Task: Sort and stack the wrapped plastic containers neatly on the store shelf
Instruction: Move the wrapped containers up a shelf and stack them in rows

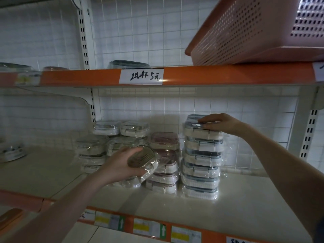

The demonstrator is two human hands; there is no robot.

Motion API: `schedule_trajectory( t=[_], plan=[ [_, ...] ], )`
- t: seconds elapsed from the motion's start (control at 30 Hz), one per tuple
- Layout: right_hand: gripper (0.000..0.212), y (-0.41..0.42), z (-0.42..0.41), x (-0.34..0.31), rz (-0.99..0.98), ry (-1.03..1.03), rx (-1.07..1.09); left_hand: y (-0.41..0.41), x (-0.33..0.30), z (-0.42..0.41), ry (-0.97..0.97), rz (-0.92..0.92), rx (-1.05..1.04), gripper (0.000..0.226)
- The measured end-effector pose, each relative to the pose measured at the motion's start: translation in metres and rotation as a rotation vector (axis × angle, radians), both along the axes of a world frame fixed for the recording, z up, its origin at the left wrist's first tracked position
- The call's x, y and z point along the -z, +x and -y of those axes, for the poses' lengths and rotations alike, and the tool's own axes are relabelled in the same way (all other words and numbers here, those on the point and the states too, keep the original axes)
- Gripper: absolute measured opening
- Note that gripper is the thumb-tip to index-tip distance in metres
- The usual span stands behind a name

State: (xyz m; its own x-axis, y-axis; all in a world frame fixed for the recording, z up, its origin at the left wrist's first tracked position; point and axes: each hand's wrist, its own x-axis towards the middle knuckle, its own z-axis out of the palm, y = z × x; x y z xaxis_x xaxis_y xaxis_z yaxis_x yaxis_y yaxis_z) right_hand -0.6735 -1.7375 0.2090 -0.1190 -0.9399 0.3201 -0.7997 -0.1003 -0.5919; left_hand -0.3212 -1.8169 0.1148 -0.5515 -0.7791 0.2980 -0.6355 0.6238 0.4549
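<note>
A person sorts wrapped containers on a store shelf (245,199).

The left hand (121,165) grips a tilted, green-lidded container (142,159) before the pink-lidded stack (164,162), green-lidded stacks (112,146) just left and behind. The right hand (220,124) lies flat-fingered atop the taller blue-lidded stack (201,155). An orange basket (245,32) sits overhead.

The left hand (121,163) reaches in from the lower left, forearm bare, its fingers curled round a wrapped container (142,159) held tilted just left of the tall stack (201,155). The right hand (219,123) comes from the right, arm outstretched, fingers laid flat on that stack's top, thumb at its front edge.
</note>
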Motion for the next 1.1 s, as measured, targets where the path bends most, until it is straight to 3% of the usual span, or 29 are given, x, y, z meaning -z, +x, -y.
schedule_trajectory(
  t=[0.17,0.27,0.47,0.6,0.67,0.93,1.1],
  plan=[
    [0.049,-0.007,0.004,0.015,-0.209,-0.119,0.259,0.001,0.005,0.001,0.005,-0.004,-0.026,0.082],
    [0.046,-0.007,0.006,0.021,-0.188,-0.208,0.326,-0.003,0.008,0.000,0.005,0.000,-0.027,0.081],
    [0.044,-0.006,0.004,0.030,-0.248,-0.197,0.366,-0.008,0.010,-0.004,0.009,-0.018,-0.041,0.080],
    [0.041,0.007,-0.005,0.027,-0.462,-0.143,0.418,-0.007,0.007,-0.009,0.007,-0.012,-0.039,0.080],
    [0.040,0.013,-0.009,0.026,-0.522,-0.211,0.445,-0.006,0.004,-0.013,0.001,0.002,-0.041,0.081],
    [0.032,0.038,-0.027,0.041,-0.636,-0.601,0.338,0.006,-0.005,-0.031,-0.035,0.016,-0.077,0.082],
    [0.035,0.057,-0.034,0.061,-0.712,-0.680,0.204,0.019,-0.009,-0.045,-0.034,0.031,-0.137,0.080]
  ],
)
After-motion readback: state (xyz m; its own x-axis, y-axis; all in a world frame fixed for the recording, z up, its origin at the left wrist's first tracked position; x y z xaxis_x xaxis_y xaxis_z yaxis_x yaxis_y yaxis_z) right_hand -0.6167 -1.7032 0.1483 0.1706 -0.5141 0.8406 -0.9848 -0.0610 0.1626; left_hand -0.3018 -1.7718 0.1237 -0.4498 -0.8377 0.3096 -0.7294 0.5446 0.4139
